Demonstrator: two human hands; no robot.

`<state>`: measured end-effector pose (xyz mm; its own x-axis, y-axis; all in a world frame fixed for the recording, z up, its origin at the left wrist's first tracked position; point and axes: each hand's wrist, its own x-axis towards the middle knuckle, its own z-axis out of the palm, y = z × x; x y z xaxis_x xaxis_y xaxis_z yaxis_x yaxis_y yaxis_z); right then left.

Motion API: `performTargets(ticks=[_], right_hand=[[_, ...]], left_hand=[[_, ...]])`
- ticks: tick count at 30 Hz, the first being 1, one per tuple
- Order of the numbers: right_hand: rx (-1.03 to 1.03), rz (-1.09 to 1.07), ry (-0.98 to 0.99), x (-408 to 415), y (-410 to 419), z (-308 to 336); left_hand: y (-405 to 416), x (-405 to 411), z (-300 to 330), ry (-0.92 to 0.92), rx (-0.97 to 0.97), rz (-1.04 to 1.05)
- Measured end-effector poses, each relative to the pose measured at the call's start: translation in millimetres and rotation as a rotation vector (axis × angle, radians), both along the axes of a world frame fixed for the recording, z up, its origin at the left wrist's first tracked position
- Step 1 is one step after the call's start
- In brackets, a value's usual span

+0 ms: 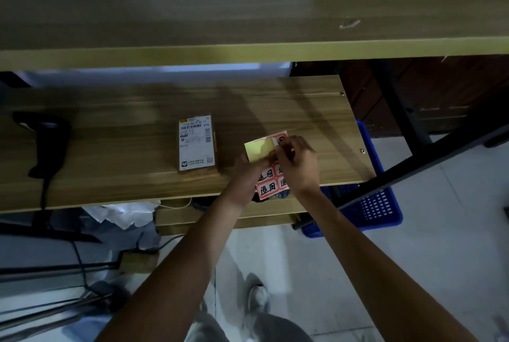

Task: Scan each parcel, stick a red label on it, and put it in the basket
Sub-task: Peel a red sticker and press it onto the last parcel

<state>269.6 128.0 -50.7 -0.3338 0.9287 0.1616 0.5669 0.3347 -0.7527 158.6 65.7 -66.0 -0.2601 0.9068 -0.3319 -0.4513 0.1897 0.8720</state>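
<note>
Over the near right part of the tabletop, the left hand holds the sheet of red labels while the right hand pinches one red label at the sheet's far edge, beside bare yellow backing. The parcel lies flat just left of the hands, its shipping slip up. The scanner rests at far left, and the blue basket sits on the floor under the tabletop's right end.

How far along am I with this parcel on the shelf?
Whether the scan is done cannot be told: the scanner lies apart at the shelf's left. In hand: the left hand holds the label sheet while the right hand peels a red label. Left: sticking it on the parcel, then the blue basket.
</note>
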Motion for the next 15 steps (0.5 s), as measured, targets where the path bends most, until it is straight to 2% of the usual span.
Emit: performTargets(ticks=[4, 6, 11, 15], right_hand=[[-0.365, -0.126, 0.274, 0, 1, 3], [-0.461, -0.166, 0.410, 1, 3, 6], [-0.591, -0.254, 0.604, 7, 9, 20], [-0.557, -0.314, 0.650, 24, 17, 31]], left_hand=[[-3, -1, -2, 0.009, -0.026, -0.010], [-4, -3, -1, 0.011, -0.038, 0.001], [-2, -7, -1, -0.006, -0.121, 0.003], [1, -8, -10, 0.018, -0.219, -0.013]])
